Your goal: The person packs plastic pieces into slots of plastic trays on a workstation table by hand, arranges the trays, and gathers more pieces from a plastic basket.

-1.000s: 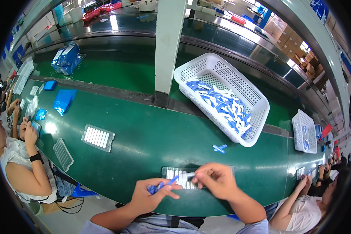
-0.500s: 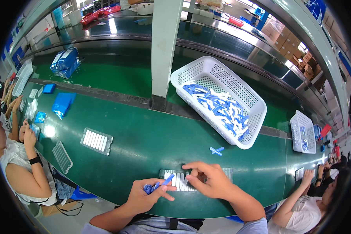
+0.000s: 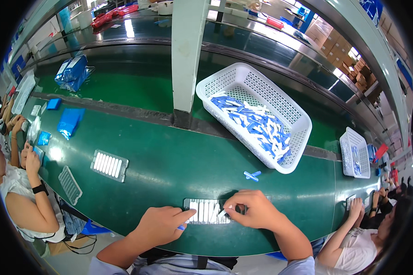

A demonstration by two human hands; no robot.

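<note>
The right hand (image 3: 251,209) is pinching a slim white stick (image 3: 221,214) at a clear plastic tray (image 3: 186,203), six o'clock; the left hand (image 3: 159,224), apart, is clasping a blue stick (image 3: 182,227).

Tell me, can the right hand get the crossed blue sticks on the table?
Probably yes: the crossed blue sticks lie on the green table just beyond the right hand, and nothing seems to stand between them. That hand looks busy with a white stick at the clear tray, though.
</note>
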